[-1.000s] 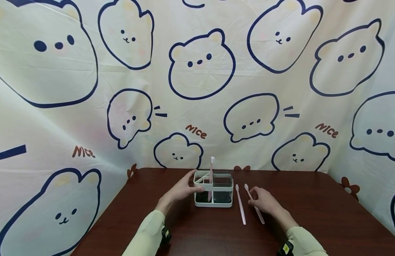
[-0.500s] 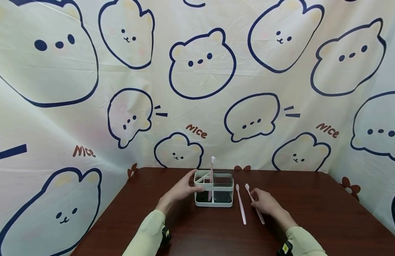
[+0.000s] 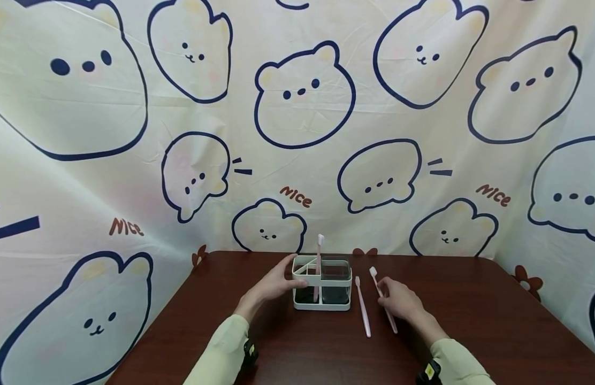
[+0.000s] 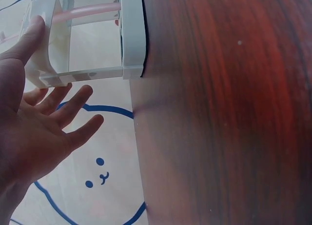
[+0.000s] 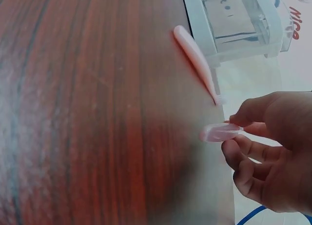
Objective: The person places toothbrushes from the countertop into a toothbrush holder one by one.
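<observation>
A white two-tier toothbrush holder with clear compartments stands on the table. One pink toothbrush is upright in it, bristles at the top. My left hand grips the holder's left side; its thumb lies on the front of the upper tier, with the other fingers at the side and behind. My right hand pinches a second pink toothbrush between thumb and fingers, its head pointing away from me and apparently lifted slightly. Between holder and right hand, a third pink toothbrush lies on the table.
The dark brown wooden table ends at a far edge just behind the holder. A pale cloth printed with cartoon animals hangs behind and on both sides.
My right hand has closed its fingers on the toothbrush, which has shifted slightly away from me. The left hand and holder have stayed in place.
</observation>
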